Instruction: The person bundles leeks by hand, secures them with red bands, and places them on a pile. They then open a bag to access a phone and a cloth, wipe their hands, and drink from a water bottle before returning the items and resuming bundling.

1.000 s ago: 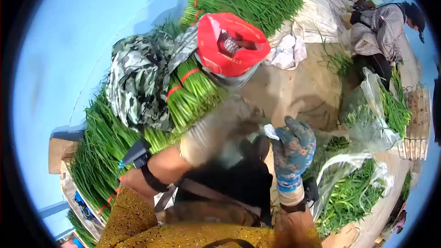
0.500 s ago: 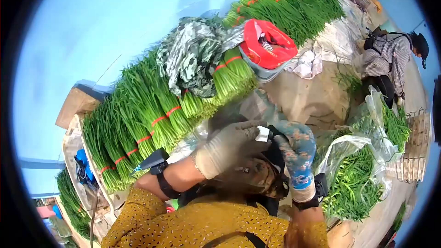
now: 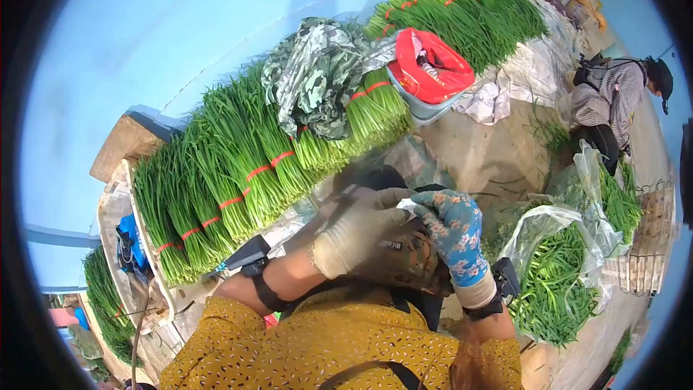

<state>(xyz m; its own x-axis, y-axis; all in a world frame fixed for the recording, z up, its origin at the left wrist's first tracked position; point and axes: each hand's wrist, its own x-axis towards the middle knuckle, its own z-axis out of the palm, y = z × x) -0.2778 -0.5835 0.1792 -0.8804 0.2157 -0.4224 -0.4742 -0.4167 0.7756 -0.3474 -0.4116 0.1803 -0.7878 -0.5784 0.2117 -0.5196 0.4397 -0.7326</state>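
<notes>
My left hand (image 3: pixel 357 231), in a beige glove, and my right hand (image 3: pixel 455 227), in a blue flowered glove, meet in front of my chest. Between the fingertips of both is a small white piece (image 3: pixel 408 206); what it is I cannot tell. Under the hands lies a dark camouflage bag (image 3: pixel 404 263) on my lap. Each wrist carries a black strap with a small device.
Bundles of green chives (image 3: pixel 238 159) tied with red bands lie stacked along the blue wall. A camouflage jacket (image 3: pixel 317 76) and a red bag (image 3: pixel 429 65) rest on them. Loose chives in clear plastic (image 3: pixel 559 274) lie at right. Another person (image 3: pixel 613 97) crouches at far right.
The view has swung left, showing more chive bundles. Both hands stayed together on the small white piece, and my right hand turned its back upward over the bag.
</notes>
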